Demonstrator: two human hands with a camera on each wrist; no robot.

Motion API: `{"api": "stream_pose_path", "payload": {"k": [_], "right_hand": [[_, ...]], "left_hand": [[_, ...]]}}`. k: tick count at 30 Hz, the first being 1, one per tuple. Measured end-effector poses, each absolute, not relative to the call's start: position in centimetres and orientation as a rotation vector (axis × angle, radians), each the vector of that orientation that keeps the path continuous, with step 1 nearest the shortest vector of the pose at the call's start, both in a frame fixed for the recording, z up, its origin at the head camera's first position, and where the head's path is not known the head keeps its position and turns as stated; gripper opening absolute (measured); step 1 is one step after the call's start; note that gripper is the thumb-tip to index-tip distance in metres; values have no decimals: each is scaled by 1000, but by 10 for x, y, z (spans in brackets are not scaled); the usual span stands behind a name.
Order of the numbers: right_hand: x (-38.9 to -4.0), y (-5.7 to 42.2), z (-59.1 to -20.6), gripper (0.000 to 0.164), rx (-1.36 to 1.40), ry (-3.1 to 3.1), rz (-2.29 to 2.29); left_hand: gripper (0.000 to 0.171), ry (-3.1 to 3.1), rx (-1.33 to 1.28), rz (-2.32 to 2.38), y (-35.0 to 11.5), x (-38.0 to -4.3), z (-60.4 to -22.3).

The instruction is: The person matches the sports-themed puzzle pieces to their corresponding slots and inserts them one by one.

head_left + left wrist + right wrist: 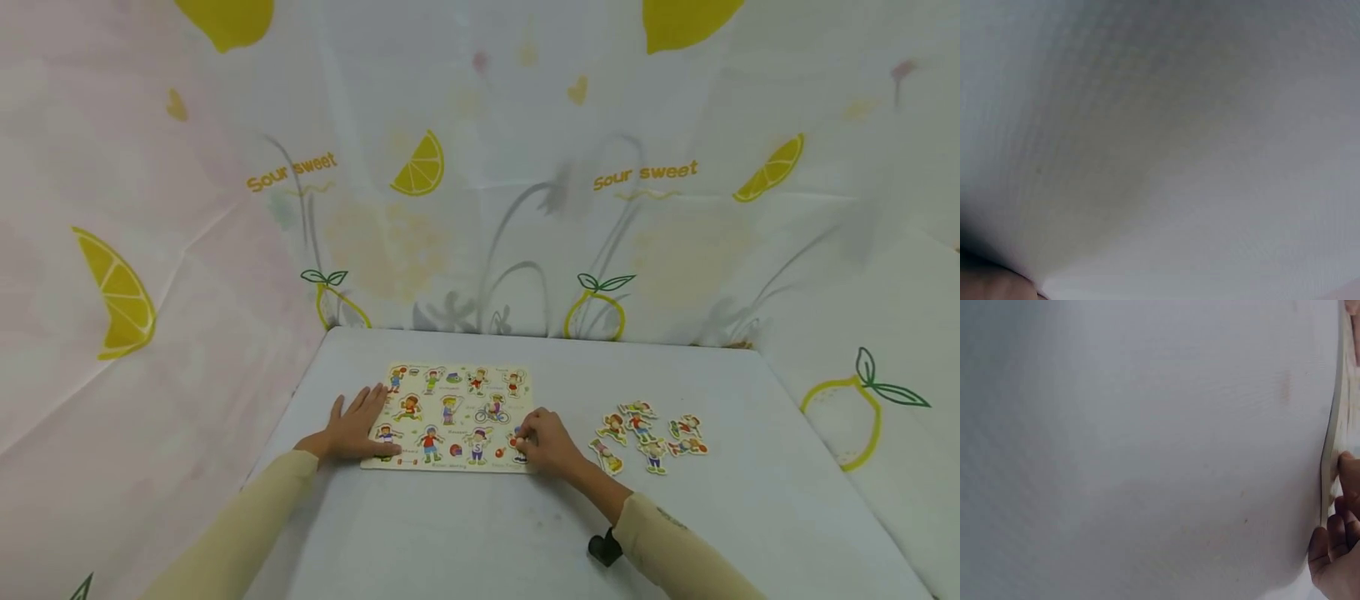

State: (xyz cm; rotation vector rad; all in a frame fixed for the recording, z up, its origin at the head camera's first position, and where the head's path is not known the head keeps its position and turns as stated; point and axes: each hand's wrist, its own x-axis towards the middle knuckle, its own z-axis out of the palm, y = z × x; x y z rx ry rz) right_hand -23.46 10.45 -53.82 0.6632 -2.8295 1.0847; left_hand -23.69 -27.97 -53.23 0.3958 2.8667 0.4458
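Observation:
A wooden puzzle board [450, 433] with printed children doing sports lies on the white table. My left hand [356, 429] rests spread on its left edge, thumb along the lower left corner. At the lower right corner my right hand [551, 443] pinches a small child-shaped puzzle piece [517, 450], partly hidden by the fingers. The right wrist view shows the curled fingers of my right hand [1338, 550] at the board's edge [1329, 462]. Only a sliver of my left hand [994, 286] shows in the left wrist view.
To the right of the board lie several loose puzzle pieces [641, 429] in a loose cluster, some overlapping. A small black object [603, 550] is by the right sleeve. A lemon-printed cloth [480, 208] hangs behind the white table [450, 533].

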Motion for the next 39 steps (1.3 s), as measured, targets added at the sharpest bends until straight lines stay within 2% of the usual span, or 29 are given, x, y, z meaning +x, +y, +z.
{"api": "stream_pose_path", "payload": {"k": [8,10,15,18,39], "right_hand": [[-241,108,-534,8,755,-2885,920],[-241,112,-532,22,795,-2863,830],[-238,120,-526,78,817,-2880,615],[-240,124,-523,92,792,-2892,505],[-257,169,-517,93,702,-2787,463]], "left_hand": [[117,2860,387,498,-279,-235,-533],[118,2863,387,474,-279,-235,-536],[121,2880,368,395,-284,-240,-548],[121,2897,359,376,-285,-246,-555],[122,2908,357,375,-284,-245,-554]]}}
